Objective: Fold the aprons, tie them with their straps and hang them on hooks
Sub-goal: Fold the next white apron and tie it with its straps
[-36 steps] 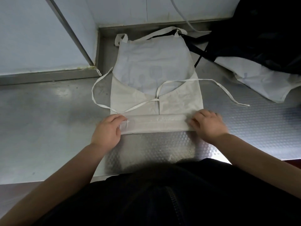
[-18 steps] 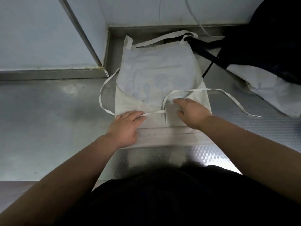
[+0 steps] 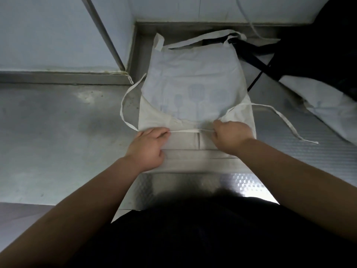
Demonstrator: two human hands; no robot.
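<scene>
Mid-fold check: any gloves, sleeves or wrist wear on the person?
No. The left hand and right hand are bare, with no gloves, rings or watch in view. No sleeves show along either arm up to the frame edge; a black garment covers the torso.

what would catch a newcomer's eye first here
The left hand and right hand pinch a white strap straight between them, over the cream apron lying on the steel counter. A dark fabric heap fills the far right corner.
</scene>
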